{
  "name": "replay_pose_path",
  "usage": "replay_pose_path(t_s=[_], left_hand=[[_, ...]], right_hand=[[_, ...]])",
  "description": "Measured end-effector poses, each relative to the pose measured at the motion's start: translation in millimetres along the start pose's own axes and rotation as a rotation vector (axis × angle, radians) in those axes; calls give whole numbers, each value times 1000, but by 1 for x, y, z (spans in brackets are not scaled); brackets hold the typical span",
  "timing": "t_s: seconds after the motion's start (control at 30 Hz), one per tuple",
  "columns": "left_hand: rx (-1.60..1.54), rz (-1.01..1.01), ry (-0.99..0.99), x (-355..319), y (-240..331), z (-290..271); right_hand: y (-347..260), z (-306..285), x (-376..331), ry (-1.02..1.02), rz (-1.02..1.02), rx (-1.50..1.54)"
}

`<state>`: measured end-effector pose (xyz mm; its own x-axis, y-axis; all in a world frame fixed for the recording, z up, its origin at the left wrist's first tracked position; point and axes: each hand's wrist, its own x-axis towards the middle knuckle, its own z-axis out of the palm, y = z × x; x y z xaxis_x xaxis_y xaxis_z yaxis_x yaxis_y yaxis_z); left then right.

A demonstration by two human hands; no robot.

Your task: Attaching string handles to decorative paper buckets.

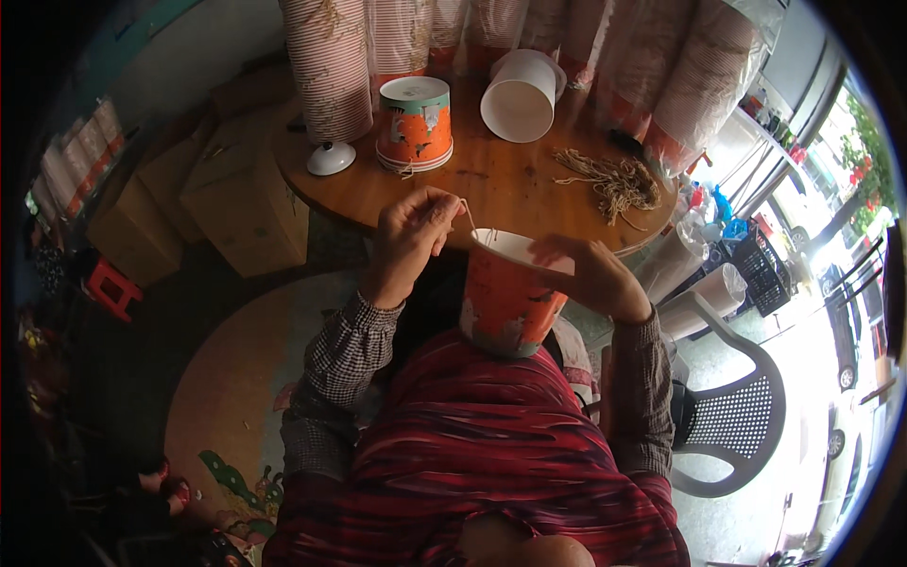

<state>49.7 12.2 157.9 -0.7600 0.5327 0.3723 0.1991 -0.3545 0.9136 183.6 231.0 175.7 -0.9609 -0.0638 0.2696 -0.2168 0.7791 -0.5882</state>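
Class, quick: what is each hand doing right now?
Left hand: pinched shut on a string.
Right hand: closed on the orange paper bucket at its rim.

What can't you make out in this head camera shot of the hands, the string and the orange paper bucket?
Head view only:
- Right hand fingertips: curled over the rim of the orange paper bucket, so their grip is hidden.
- String pinched by the left hand: too thin to see how it joins the rim.
- Bucket's base: hidden against the red striped clothing.
- Tall cup stacks: tops cut off by the upper edge.
- Cord pile: strands too fine to count.
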Motion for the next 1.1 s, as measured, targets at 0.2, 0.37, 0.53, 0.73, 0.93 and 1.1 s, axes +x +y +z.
replay_pose_path(t_s=[0.2, 0.37, 0.53, 0.73, 0.93, 1.1], left_hand=[[-6, -9, 13, 3, -1, -5], [-26, 20, 123, 1, 7, -9], [-51, 127, -18, -13, 23, 6], [3, 178, -267, -30, 35, 15], [47, 45, -378, -28, 24, 21], [106, -54, -423, -30, 26, 28]], right_hand=[[6, 8, -6, -37, -26, 187], [-29, 10, 5, -76, 131, 337], [-3, 56, 14, 106, -175, -78], [-18, 52, 12, 149, -127, -57], [-45, 48, -16, 503, -84, 402], [-60, 50, -24, 381, -24, 675]])
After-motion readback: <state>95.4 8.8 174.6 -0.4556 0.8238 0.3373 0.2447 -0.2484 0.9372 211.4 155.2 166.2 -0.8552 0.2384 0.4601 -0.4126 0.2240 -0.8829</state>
